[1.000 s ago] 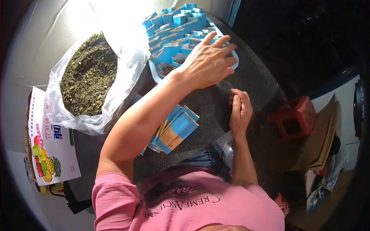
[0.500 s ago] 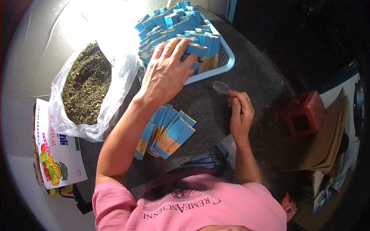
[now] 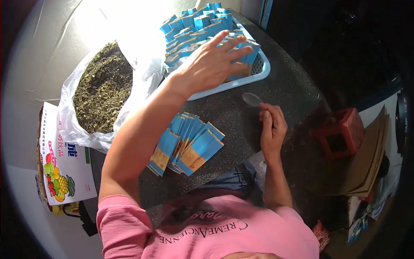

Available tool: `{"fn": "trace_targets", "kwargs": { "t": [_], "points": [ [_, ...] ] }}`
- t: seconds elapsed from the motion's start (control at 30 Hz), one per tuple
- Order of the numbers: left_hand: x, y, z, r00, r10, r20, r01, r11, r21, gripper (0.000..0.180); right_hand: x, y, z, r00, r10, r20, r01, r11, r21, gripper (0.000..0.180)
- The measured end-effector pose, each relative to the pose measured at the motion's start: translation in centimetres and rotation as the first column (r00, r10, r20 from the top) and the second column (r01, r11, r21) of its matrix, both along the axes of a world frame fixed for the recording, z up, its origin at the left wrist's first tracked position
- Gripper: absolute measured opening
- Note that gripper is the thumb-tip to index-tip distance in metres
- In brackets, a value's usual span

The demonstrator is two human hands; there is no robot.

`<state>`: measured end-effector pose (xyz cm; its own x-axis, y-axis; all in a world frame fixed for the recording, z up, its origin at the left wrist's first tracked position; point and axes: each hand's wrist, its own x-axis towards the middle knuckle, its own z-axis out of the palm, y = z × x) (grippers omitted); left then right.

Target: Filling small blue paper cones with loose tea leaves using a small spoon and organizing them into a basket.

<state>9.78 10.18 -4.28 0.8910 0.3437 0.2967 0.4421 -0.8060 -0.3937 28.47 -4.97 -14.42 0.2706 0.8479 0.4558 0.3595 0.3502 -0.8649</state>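
Observation:
My left hand is over the front of a light blue plastic basket, fingers spread, touching or just above the packets. Upright blue-and-tan paper packets fill the basket in close rows; my hand hides some of them. Low over the dark speckled table, my right hand is closed around the handle of a clear spoon, whose bowl points away from me. Between my forearms lies a fanned pile of flat blue-and-tan packets.
Left of the basket stands an open white plastic bag of dried green leaves. A white carton with fruit pictures is at the near left. To the right are a red openwork plastic stool and folded cardboard.
My left hand has moved right along the basket's front and its fingers have spread wider. The right hand still holds the spoon in nearly the same place. The whole view has shifted slightly.

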Motion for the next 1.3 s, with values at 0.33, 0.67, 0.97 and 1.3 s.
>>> {"fn": "trace_targets", "kwargs": {
  "t": [0.33, 0.67, 0.97, 1.3],
  "points": [
    [-2.5, 6.1, -1.4, 0.968, 0.241, 0.074, -0.228, 0.961, -0.154, 0.043, 0.0, 0.1, 0.3, 0.999, 0.043, 0.002, -0.043, 0.999, 0.015, 0.020],
    [-1.9, 5.0, -2.2, 0.956, 0.284, 0.069, -0.280, 0.958, -0.056, 0.050, 0.1, 0.2, 0.4, 1.000, 0.005, -0.007, -0.005, 1.000, 0.019, 0.019],
    [-1.4, -3.8, 6.4, 0.911, 0.305, 0.277, -0.295, 0.952, -0.076, 0.043, 0.2, 0.6, -0.8, 0.998, 0.040, -0.042, -0.040, 0.999, -0.009, 0.021],
    [-7.4, -18.3, -2.1, 0.774, 0.508, 0.377, -0.289, 0.814, -0.503, 0.042, 0.1, 0.3, -0.4, 0.997, 0.026, 0.068, -0.024, 0.999, -0.035, 0.024]
  ]
}}
